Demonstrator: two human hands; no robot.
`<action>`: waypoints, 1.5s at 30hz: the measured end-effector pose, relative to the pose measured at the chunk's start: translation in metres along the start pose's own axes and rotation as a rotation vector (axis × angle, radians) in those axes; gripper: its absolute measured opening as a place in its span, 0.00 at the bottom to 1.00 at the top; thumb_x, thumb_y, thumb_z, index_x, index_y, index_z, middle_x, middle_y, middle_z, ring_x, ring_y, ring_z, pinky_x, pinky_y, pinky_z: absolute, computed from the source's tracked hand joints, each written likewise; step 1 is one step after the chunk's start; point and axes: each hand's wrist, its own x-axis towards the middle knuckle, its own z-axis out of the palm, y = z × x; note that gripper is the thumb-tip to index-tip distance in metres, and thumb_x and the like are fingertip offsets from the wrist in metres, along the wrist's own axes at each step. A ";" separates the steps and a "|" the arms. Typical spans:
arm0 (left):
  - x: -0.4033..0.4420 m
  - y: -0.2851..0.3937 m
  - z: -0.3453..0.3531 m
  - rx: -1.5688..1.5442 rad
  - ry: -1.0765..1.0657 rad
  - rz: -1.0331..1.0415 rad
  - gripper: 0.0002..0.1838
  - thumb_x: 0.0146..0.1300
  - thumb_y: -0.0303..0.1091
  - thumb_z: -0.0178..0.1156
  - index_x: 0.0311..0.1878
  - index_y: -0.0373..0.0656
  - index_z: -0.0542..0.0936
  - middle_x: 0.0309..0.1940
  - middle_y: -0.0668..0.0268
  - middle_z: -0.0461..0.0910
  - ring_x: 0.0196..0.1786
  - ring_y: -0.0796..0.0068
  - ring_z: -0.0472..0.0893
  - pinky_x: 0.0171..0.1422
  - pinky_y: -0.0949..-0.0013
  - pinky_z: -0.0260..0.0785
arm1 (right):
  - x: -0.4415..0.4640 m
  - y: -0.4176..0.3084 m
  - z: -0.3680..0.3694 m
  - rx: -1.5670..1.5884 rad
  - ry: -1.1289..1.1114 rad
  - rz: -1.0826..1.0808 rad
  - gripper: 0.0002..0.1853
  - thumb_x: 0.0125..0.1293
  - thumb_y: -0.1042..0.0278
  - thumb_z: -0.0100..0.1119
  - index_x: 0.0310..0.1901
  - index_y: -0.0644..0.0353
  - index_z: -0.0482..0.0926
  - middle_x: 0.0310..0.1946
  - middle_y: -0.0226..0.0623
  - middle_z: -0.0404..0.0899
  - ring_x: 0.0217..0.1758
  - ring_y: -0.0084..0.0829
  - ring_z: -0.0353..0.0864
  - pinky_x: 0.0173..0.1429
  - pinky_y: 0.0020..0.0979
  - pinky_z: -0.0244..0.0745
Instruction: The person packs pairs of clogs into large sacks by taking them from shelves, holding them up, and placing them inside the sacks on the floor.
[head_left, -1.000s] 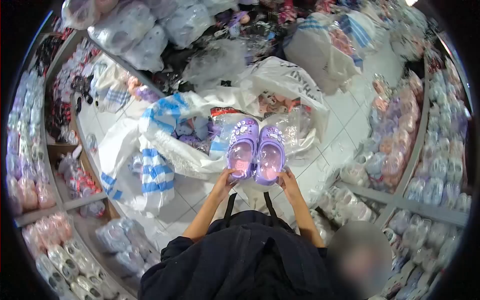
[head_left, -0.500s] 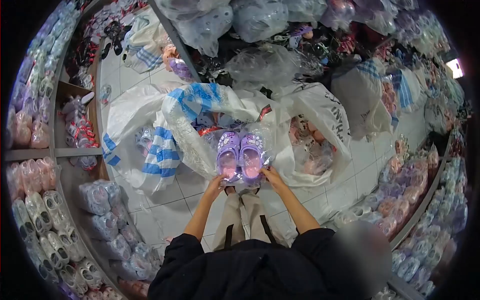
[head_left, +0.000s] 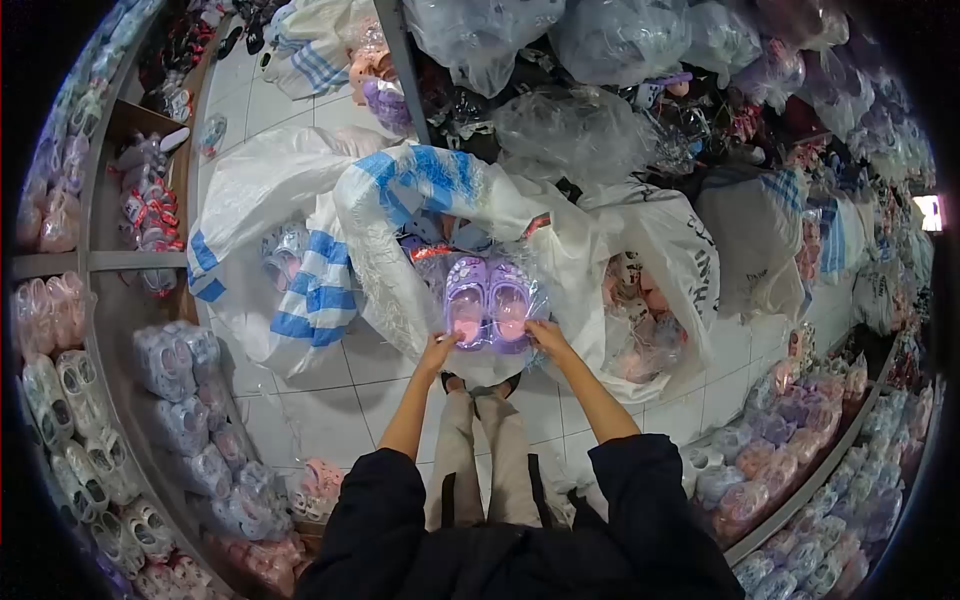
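Note:
A pair of purple clogs (head_left: pixel 489 300) with pink insoles and small charms lies in a clear plastic bag in front of me. My left hand (head_left: pixel 439 350) pinches the bag at its lower left corner, by the heel end. At the opposite corner, my right hand (head_left: pixel 546 340) grips the same bag. Behind the clogs gapes a white sack (head_left: pixel 375 250) with blue stripes, holding more wrapped footwear. The toes point toward its mouth. Whether the bag rests on the sack's edge, I cannot tell.
Another blue-striped sack (head_left: pixel 240 240) stands to the left, and a white sack with black lettering (head_left: pixel 690 260) to the right, with bagged shoes inside. Racks of wrapped clogs (head_left: pixel 765 460) line both sides. Pink bagged clogs (head_left: pixel 318 485) lie near my left elbow. Clear bags (head_left: pixel 575 130) pile up ahead.
The view has shifted, and my arms reach further forward from my body. Both hands keep their hold on the bagged clogs.

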 end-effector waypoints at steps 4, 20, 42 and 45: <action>0.028 0.008 -0.001 -0.031 0.005 0.046 0.42 0.46 0.54 0.59 0.55 0.32 0.54 0.46 0.55 0.66 0.50 0.67 0.66 0.54 0.69 0.57 | 0.029 0.000 0.006 -0.071 0.086 -0.113 0.13 0.50 0.60 0.52 0.29 0.64 0.72 0.19 0.28 0.69 0.20 0.20 0.65 0.24 0.22 0.60; 0.088 -0.048 -0.037 0.205 0.581 0.179 0.54 0.38 0.38 0.62 0.58 0.22 0.35 0.61 0.39 0.37 0.65 0.52 0.38 0.67 0.66 0.32 | 0.063 0.026 0.037 -0.295 0.063 -0.145 0.34 0.49 0.67 0.52 0.59 0.64 0.53 0.58 0.47 0.56 0.60 0.37 0.57 0.59 0.26 0.54; -0.135 0.072 0.044 0.695 0.003 0.585 0.42 0.50 0.51 0.52 0.63 0.40 0.46 0.65 0.58 0.40 0.67 0.61 0.38 0.61 0.41 0.24 | -0.165 -0.057 0.031 -0.817 0.321 -0.712 0.35 0.52 0.57 0.52 0.60 0.57 0.50 0.62 0.46 0.45 0.66 0.46 0.36 0.64 0.45 0.39; -0.179 0.106 0.049 0.768 0.039 0.735 0.43 0.50 0.50 0.52 0.63 0.40 0.44 0.65 0.59 0.39 0.67 0.61 0.37 0.60 0.40 0.23 | -0.216 -0.076 0.019 -0.825 0.382 -0.801 0.36 0.52 0.56 0.52 0.61 0.54 0.49 0.62 0.46 0.43 0.66 0.46 0.35 0.64 0.46 0.37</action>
